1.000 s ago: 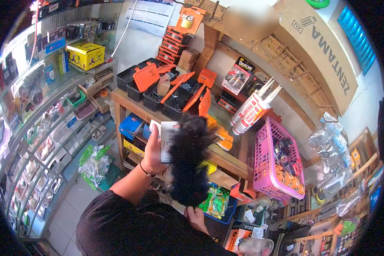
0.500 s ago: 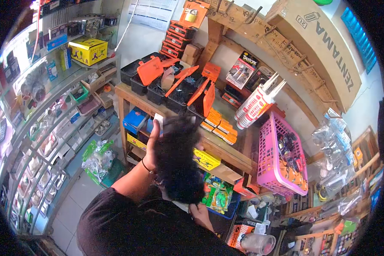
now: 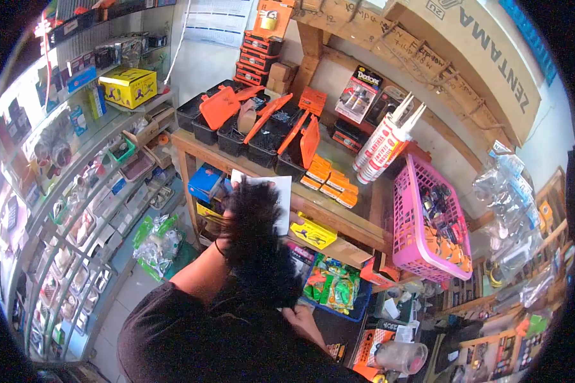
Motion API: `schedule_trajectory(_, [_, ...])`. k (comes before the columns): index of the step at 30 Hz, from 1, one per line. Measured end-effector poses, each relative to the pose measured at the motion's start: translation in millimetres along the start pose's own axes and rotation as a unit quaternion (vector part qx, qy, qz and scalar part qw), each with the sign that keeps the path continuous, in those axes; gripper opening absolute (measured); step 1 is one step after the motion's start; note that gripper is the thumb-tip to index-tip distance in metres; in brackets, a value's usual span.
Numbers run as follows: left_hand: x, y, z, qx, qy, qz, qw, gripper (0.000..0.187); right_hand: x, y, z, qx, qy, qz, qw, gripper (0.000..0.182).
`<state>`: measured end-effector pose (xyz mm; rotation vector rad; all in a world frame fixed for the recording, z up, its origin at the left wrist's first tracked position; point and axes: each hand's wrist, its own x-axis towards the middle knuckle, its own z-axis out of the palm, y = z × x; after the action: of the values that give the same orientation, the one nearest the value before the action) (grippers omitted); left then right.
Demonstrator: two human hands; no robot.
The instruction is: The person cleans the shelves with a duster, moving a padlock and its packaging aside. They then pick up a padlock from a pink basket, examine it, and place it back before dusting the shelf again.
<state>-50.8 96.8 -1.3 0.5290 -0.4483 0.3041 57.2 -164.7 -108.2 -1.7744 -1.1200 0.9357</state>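
Note:
A dark fuzzy mass (image 3: 262, 239) hangs across the middle of the view and hides most of my left hand (image 3: 224, 226). Behind it a white sheet (image 3: 282, 207) stands upright in front of the wooden shelf, held by my left hand, with a fingertip at its upper left edge. Lower down, my right hand (image 3: 305, 320) is closed, its fingers curled at the lower edge of the dark mass. What it grips is hidden; a thin pale edge shows beside it.
Open black boxes with orange lids (image 3: 220, 108), orange cartons (image 3: 331, 181) and sealant tubes (image 3: 382, 148) stand on the wooden shelf (image 3: 358, 223). A pink basket (image 3: 407, 220) is at right. Glass display shelves (image 3: 64, 236) line the left; a blue tray (image 3: 362, 303) holds green packets.
The view has shifted slightly. More of the white sheet now shows to the right of the dark mass, and less of my left hand shows. My right hand remains low and closed.

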Motion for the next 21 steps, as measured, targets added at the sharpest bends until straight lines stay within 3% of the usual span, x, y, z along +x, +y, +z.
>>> schedule_trajectory(1, [2,-2,13,-0.001,0.002,-0.005,1.0,0.074,1,11,2,-0.025,-0.011,0.011,1.0,0.029])
schedule_trajectory(3, [5,-7,52,-0.026,0.247,0.158,0.956,0.077,5,22,6,0.008,0.01,0.043,0.999,0.031])
schedule_trajectory(4, [1,-9,46,0.066,0.293,0.157,0.941,0.077,5,24,9,0.037,0.029,0.073,0.996,0.032])
schedule_trajectory(5, [1,-10,49,0.066,0.295,0.155,0.94,0.077,2,6,9,0.039,0.028,0.076,0.996,0.032])
schedule_trajectory(7, [5,-9,55,0.039,0.158,0.148,0.976,0.077,-3,-29,5,-0.034,-0.024,0.053,0.998,0.034])
schedule_trajectory(8, [6,0,33,0.046,-0.03,0.085,0.995,0.076,-3,-28,7,-0.031,-0.023,0.054,0.998,0.034])
schedule_trajectory(9, [3,-6,17,0.092,-0.057,0.115,0.987,0.078,-3,-25,10,-0.011,0.0,0.048,0.999,0.035])
schedule_trajectory(11, [2,-4,58,0.009,0.167,0.135,0.977,0.075,0,-11,15,0.011,0.022,0.041,0.999,0.036])
schedule_trajectory(12, [-2,-5,43,0.047,0.246,0.149,0.957,0.072,3,7,17,0.036,0.022,0.05,0.998,0.037])
schedule_trajectory(13, [-3,-5,42,0.044,0.254,0.15,0.955,0.07,6,12,17,0.061,0.023,0.06,0.996,0.037])
schedule_trajectory(15, [1,-2,44,0.042,0.209,0.143,0.967,0.07,7,21,18,0.003,-0.003,0.045,0.999,0.037])
schedule_trajectory(17, [6,10,33,0.021,-0.034,0.062,0.997,0.073,10,6,16,0.003,-0.029,0.009,1.0,0.038])
schedule_trajectory(19, [6,12,29,0.061,-0.023,0.086,0.994,0.068,14,6,18,0.031,0.008,0.02,0.999,0.037])
schedule_trajectory(21, [3,4,40,-0.06,0.273,0.182,0.943,0.065,14,11,18,0.058,0.038,0.039,0.997,0.037])
